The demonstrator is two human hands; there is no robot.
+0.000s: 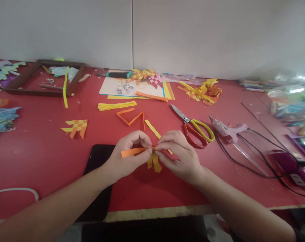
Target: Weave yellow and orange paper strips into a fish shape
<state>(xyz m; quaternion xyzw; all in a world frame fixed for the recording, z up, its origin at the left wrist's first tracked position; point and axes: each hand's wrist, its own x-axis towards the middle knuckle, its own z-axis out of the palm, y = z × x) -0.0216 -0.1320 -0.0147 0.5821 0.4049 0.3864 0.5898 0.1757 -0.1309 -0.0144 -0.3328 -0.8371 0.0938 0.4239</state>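
Between my two hands is a small piece of woven paper strips (155,164), with yellow ends hanging down and an orange strip (132,152) sticking out to the left. My left hand (132,151) pinches it between thumb and fingers. From the other side my right hand (179,154) pinches the same piece, its centre mostly hidden by the fingertips. Just beyond my hands lie a loose yellow strip (152,128) and folded orange strips (131,120). A finished woven paper fish (78,127) in yellow and orange rests to the left.
Scissors (192,126) and a pink glue gun (228,130) with its cord lie to the right. A dark phone (98,181) sits under my left forearm. Farther back are yellow strips (117,105), paper sheets (142,90), a heap of scraps (203,91) and a brown frame (15,84).
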